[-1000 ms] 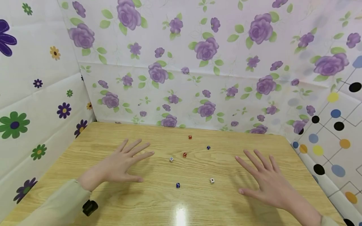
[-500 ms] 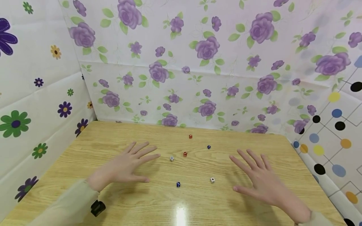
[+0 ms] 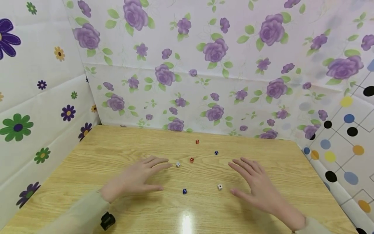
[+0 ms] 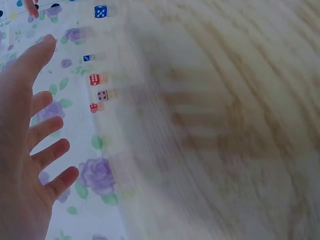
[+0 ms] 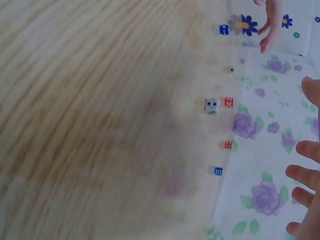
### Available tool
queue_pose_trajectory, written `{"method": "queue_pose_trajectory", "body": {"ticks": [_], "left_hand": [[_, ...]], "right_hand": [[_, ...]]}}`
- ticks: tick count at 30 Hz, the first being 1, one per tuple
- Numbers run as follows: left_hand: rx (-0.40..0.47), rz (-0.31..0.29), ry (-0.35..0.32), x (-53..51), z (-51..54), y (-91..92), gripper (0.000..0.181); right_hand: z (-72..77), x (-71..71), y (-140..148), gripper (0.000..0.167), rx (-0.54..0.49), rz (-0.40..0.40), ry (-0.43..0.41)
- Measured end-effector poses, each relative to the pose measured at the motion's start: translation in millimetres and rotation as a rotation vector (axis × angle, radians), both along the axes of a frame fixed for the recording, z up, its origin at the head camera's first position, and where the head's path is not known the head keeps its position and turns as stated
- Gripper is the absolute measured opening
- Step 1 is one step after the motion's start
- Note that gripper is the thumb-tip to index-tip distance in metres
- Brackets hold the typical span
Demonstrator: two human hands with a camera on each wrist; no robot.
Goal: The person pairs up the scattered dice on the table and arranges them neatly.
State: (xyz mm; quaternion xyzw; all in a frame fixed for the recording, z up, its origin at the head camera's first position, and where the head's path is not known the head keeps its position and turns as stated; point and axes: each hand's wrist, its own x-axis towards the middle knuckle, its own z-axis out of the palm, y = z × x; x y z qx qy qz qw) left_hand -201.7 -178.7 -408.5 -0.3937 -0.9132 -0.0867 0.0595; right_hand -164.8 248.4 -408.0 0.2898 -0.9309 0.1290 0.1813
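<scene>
Both hands hover above a wooden table, fingers extended and holding nothing. The left hand is nearest a white die, its fingertips just to the left of it. A blue die lies to the right of the left thumb. Over on the right, the right hand has its thumb near another white die. Between the hands and farther back lie a red die, a second blue die and a second red die. Each wrist view shows its own hand apart from the dice.
The glossy wooden table ends at a back wall hung with purple-flowered cloth. Flower-print cloth borders the left side, dotted cloth the right. A small black device sits under the left wrist.
Both hands have moved inward toward the dice, the left one to the right and the right one to the left. The dice stay where they were on the table.
</scene>
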Motion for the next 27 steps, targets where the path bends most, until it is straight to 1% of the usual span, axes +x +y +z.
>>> {"method": "queue_pose_trajectory", "body": {"ticks": [5, 9, 12, 14, 20, 24, 27], "left_hand": [[0.036, -0.019, -0.034, 1.4, -5.3, 8.9, 0.075], [0.049, -0.042, -0.007, 3.4, -9.9, 16.1, 0.073], [0.058, -0.054, 0.017, 4.5, -13.4, 20.3, 0.072], [0.070, -0.058, 0.018, 5.1, -15.4, 22.5, 0.071], [0.110, -0.045, 0.003, 7.9, -19.1, 28.6, 0.068], [0.153, -0.034, -0.049, 9.4, -20.1, 33.2, 0.063], [0.193, -0.019, -0.119, 10.1, -20.4, 37.0, 0.058]], "right_hand": [[-4.2, 1.7, -15, 0.082, -0.038, 0.041, -0.009], [-8.4, 4.8, -25, 0.080, -0.061, 0.055, -0.036], [-11.1, 6.7, -31, 0.080, -0.076, 0.065, -0.036], [-12.7, 7.2, -34, 0.081, -0.080, 0.069, -0.023], [-17.4, 8.2, -42, 0.079, -0.093, 0.085, 0.001], [-21.3, 11.0, -47, 0.076, -0.112, 0.086, -0.012], [-25.0, 13.9, -52, 0.074, -0.118, 0.074, -0.042]]}}
